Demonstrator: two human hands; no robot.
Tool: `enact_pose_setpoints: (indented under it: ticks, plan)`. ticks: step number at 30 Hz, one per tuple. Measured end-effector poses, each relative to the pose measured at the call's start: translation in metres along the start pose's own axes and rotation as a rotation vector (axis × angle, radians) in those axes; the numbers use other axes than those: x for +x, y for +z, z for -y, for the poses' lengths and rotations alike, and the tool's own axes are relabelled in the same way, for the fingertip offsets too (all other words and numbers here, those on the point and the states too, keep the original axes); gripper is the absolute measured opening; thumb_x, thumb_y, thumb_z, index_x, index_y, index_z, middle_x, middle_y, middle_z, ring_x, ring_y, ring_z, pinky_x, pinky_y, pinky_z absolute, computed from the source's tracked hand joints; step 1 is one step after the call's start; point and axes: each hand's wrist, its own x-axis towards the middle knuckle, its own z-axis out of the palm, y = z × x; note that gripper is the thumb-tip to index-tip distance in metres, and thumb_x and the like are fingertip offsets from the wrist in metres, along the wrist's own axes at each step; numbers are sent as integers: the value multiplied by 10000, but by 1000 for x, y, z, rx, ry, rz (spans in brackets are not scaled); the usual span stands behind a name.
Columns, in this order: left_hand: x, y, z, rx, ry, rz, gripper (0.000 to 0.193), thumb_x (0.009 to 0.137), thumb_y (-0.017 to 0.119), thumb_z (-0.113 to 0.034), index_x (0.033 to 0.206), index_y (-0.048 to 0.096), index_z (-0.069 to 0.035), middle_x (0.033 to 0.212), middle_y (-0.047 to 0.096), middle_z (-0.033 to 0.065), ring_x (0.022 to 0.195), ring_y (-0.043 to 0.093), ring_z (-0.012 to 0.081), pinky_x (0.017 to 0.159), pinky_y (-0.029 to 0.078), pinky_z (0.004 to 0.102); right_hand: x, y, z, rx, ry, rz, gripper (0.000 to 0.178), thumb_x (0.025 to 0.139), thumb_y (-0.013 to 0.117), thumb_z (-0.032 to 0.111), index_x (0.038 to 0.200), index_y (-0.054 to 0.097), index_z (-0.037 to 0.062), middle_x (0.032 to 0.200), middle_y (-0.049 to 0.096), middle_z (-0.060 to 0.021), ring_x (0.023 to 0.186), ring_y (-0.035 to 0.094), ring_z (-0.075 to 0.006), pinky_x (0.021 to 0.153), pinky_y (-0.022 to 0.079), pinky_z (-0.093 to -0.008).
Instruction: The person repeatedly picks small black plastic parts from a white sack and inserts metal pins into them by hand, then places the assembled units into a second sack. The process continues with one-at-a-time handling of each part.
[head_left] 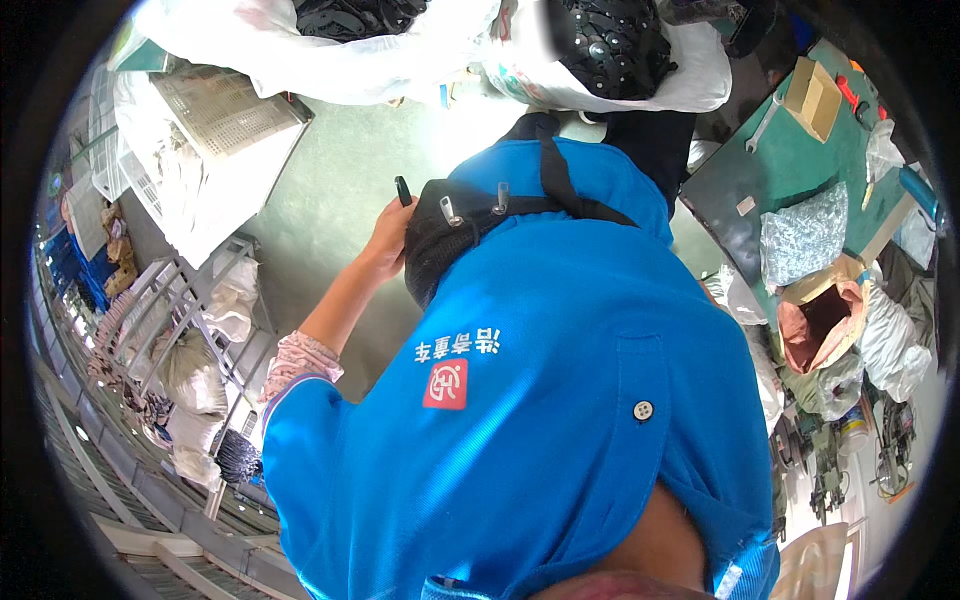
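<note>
My left hand (388, 238) is beside a black waist bag (435, 228) worn at the front of my blue shirt (560, 340). Its fingers are closed round a short, dark, stick-like object (402, 190), whose tip sticks up past them. Part of this hand is hidden against the bag. Two zip pulls (500, 198) hang on the waist bag, and a black strap (558, 175) runs from it across the shirt. My right hand does not show; the shirt covers most of that side.
Ahead stand white plastic sacks (400, 75) of shiny black parts (615, 50). On the right, a green-topped table (790, 150) bears a wrench (764, 124), a cardboard box (812, 98) and a bubble-wrap pack (805, 235). An open brown paper bag (825, 320) is nearer. Left are a metal rack (170, 310) and a white panel (225, 190).
</note>
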Motion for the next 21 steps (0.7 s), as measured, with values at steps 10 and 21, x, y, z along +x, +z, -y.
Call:
enact_pose_setpoints:
  ticks: [10, 21]
  plan:
    - [-6, 15, -11, 145, 41, -88, 315, 938, 482, -193, 1185, 513, 1, 992, 627, 155, 836, 662, 215, 727, 576, 326, 8, 7, 23, 202, -97, 5, 59, 846, 583, -28, 873, 552, 13, 773, 588, -36, 674, 533, -75, 588, 407, -198]
    - [7, -14, -17, 508, 212, 26, 321, 947, 472, -274, 1153, 550, -40, 1019, 633, 130, 888, 636, 186, 764, 547, 320, 12, 13, 25, 434, -241, 52, 95, 806, 631, -36, 795, 546, 4, 784, 605, -18, 715, 528, -38, 600, 429, -190]
